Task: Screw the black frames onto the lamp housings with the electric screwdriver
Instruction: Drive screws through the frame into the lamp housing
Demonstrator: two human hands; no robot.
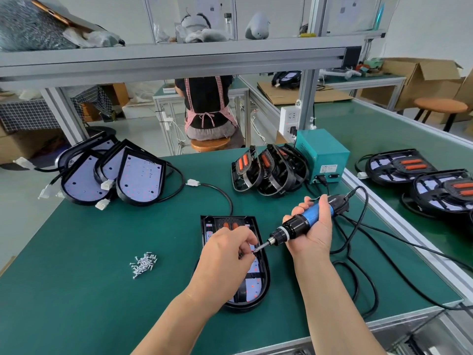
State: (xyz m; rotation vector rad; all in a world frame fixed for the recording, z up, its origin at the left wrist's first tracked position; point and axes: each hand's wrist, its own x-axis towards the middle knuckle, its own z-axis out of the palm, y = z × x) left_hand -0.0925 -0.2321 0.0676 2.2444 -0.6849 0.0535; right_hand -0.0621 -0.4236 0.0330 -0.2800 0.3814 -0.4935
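A lamp housing with a black frame (258, 293) laid on it lies on the green mat in front of me. Over its middle, my left hand (227, 249) pinches a small screw at the tip of the screwdriver bit. My right hand (311, 226) grips the blue and black electric screwdriver (304, 221), tilted with its bit pointing down-left at my left fingertips. Loose screws (143, 263) lie in a pile to the left. Bare lamp housings (139, 180) are stacked at the back left. Black frames (271, 170) with orange inserts lean together at the back centre.
A teal power box (323, 155) stands at the back right, its black cable (358, 252) looping over the mat beside my right arm. Assembled lamps (440, 190) lie on the conveyor to the right. A person sits with their back to me beyond the bench.
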